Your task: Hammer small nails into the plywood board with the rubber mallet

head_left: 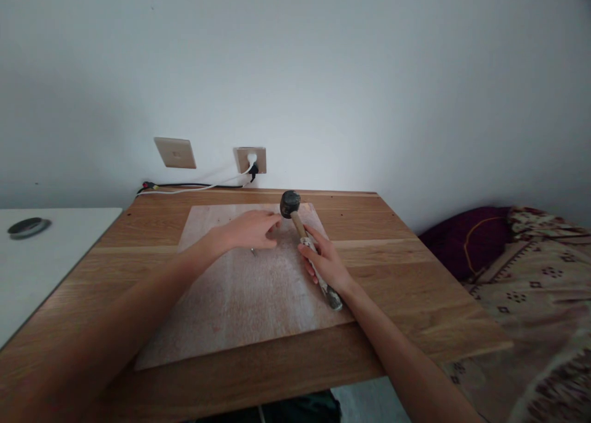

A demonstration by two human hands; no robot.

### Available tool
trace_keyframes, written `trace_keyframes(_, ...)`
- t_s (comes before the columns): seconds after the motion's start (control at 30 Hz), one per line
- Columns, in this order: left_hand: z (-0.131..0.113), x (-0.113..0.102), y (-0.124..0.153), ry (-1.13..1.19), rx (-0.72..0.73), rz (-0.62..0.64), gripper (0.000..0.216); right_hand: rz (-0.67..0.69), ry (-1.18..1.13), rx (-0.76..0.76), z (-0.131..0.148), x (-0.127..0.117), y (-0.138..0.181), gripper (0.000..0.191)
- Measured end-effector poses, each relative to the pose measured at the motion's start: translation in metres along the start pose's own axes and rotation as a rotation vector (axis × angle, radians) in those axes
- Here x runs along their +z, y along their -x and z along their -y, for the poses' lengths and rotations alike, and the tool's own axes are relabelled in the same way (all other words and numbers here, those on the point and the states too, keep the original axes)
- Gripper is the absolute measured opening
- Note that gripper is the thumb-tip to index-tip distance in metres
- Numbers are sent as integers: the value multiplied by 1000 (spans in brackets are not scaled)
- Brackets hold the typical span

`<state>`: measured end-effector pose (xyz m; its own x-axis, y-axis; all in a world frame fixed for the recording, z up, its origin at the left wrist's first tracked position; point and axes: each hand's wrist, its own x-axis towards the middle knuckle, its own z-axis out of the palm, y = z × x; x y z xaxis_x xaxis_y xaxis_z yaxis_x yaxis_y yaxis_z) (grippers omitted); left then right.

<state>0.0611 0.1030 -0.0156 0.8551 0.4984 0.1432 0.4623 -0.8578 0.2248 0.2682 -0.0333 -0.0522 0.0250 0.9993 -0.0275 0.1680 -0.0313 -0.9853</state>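
A pale plywood board (240, 300) lies on the brown wooden table (397, 269). My right hand (325, 263) is wrapped round the wooden handle of a hammer (298, 221) whose dark head sits near the board's far edge. My left hand (252, 229) rests on the board just left of the hammer head, fingers stretched forward and low. A small nail (253, 251) shows on the board just under the left hand; whether the fingers touch it I cannot tell.
Two wall plates (250, 159) sit behind the table, one with a white plug and cables running left. A white surface (41, 257) with a dark ring adjoins on the left. Patterned bedding and a dark pillow (466, 241) lie to the right.
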Motion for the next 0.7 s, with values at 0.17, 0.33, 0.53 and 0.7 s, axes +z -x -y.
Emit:
trace_keyframes(0.17, -19, 2, 0, -100, 118, 49, 15, -14, -15, 15, 0, 1, 0, 76)
trace_keyframes(0.33, 17, 2, -21, 237, 28, -90, 13, -41, -153, 26, 14, 4, 3, 87)
trace_keyframes(0.53, 59, 26, -31, 493, -222, -380, 14, -108, -186, -37, 52, 9, -5, 82)
trace_keyframes(0.7, 56, 39, -22, 499, -239, -392, 15, -116, -172, -69, 53, 27, -13, 77)
